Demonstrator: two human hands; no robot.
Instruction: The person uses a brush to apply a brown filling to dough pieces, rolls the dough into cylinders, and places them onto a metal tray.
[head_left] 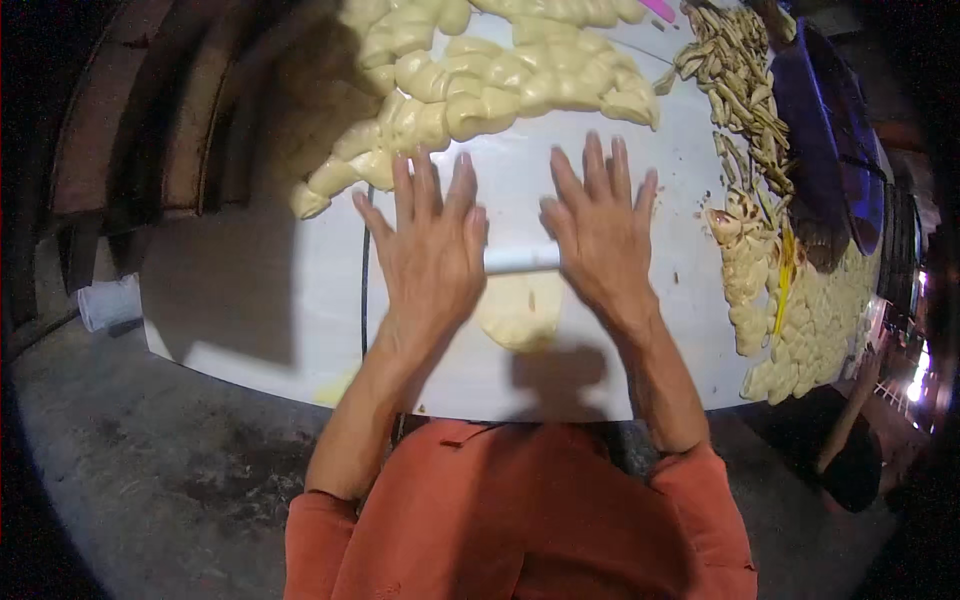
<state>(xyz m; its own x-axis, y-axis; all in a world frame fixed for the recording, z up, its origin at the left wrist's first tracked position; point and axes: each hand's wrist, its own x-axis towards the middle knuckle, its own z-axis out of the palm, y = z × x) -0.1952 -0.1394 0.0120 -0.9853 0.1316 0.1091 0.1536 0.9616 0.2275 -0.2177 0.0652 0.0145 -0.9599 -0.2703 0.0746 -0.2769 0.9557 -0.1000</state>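
A white rolling pin (522, 260) lies crosswise on the white table. Both my palms press down on its two ends, hiding them. My left hand (430, 240) is flat with the fingers spread and pointing away from me. Likewise, my right hand (605, 225) lies flat, fingers apart. Between my wrists, a flattened piece of pale dough (520, 315) sticks out from under the near side of the pin. Beyond my fingertips are rows of plump pale dough pieces (490, 95), several of them close to the left fingers.
Brown finger-like strips (735, 90) are heaped at the far right of the table (240, 345). Nearer on the right lie many small pale dough pieces (820, 325) and a yellow strip (785, 285). A purple tub (830, 130) stands behind them. Another person's arm (850, 415) shows at the right.
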